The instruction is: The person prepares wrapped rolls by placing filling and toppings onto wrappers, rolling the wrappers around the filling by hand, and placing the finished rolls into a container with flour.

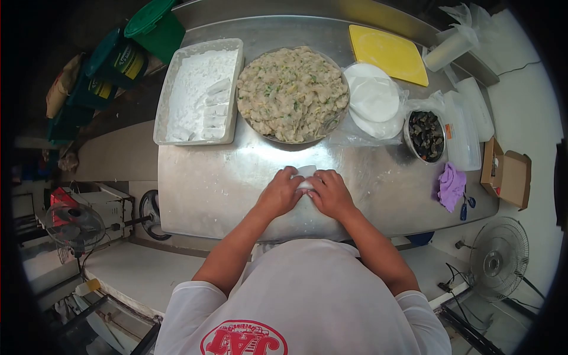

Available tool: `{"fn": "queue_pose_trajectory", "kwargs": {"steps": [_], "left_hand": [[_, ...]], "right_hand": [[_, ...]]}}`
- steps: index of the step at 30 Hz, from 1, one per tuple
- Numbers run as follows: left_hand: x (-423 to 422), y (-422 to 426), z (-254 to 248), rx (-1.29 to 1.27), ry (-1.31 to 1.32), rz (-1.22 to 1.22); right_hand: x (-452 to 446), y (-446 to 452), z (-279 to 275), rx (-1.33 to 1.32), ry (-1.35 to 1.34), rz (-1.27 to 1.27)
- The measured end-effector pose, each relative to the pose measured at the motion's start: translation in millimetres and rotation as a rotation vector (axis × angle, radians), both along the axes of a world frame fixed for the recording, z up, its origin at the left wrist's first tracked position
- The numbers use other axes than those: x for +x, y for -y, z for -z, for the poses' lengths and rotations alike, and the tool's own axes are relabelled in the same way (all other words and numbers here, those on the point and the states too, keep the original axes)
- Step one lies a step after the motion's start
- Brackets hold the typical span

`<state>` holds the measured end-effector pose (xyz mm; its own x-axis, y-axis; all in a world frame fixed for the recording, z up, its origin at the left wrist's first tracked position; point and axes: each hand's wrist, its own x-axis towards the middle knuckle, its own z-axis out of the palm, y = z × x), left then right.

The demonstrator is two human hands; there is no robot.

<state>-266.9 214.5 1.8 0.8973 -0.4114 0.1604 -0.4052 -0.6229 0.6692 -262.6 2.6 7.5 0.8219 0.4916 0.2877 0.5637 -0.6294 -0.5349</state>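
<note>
My left hand [281,192] and my right hand [330,192] meet over the steel table [373,189], fingers closed on a small white wrapper [306,172] between them. Any filling inside it is hidden. Straight ahead stands a round bowl [293,94] heaped with a pale minced mixture with green bits. To its left, a white tray [160,118] holds white powder and several powdered rolls [215,110] along its right side. Round white wrapper sheets [374,94] lie on plastic right of the bowl.
A yellow board [387,54] lies at the back right. Right of the sheets are a bowl of dark pieces [426,136], clear plastic containers [461,130], a purple cloth [451,186] and an open cardboard box [513,177]. Fans [499,259] stand on both sides.
</note>
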Motion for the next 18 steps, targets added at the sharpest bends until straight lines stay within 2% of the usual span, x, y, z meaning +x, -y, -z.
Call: {"fn": "queue_pose_trajectory", "kwargs": {"steps": [1, 3, 4, 6, 7, 8, 9, 10, 11, 12, 13, 15, 17, 18], "left_hand": [[-2, 1, -6, -0.001, 0.000, -0.003], [-7, 2, -18, 0.085, -0.214, -0.128], [-8, 4, -23, 0.085, -0.210, -0.129], [-9, 7, -28, -0.038, -0.596, -0.375], [-14, 10, -22, -0.039, -0.593, -0.376], [-22, 12, -9, -0.346, -0.738, -0.483], [-25, 14, -8, -0.661, -0.870, -0.586], [-27, 16, -7, -0.665, -0.866, -0.593], [-29, 18, -5, -0.949, -0.859, -0.641], [-30, 18, -6, -1.234, -0.842, -0.682], [-29, 13, -10, -1.238, -0.842, -0.688], [-20, -8, -19, -1.409, -0.904, -0.492], [-13, -29, -37, -1.477, -0.915, -0.432], [-9, -36, -43, -1.511, -0.864, -0.439]], "right_hand": [[-2, 1, 3, -0.048, 0.020, -0.022], [-2, 0, 4, -0.097, 0.047, -0.044], [-3, -3, 2, -0.094, -0.002, -0.026], [-5, -10, 1, -0.090, -0.048, -0.007], [-9, -13, 2, 0.008, -0.217, 0.024], [-12, -18, 4, 0.106, -0.388, 0.052], [-13, -26, -1, 0.106, -0.387, 0.045], [-14, -34, -5, 0.258, -0.597, 0.158], [-14, -40, -10, 0.408, -0.807, 0.274], [-12, -47, -20, 0.404, -0.809, 0.268], [-11, -54, -33, 0.429, -0.785, 0.230], [-2, -59, -57, 0.452, -0.761, 0.187], [18, -58, -74, 0.123, -0.368, -0.099], [31, -59, -77, 0.123, -0.365, -0.106]]}}
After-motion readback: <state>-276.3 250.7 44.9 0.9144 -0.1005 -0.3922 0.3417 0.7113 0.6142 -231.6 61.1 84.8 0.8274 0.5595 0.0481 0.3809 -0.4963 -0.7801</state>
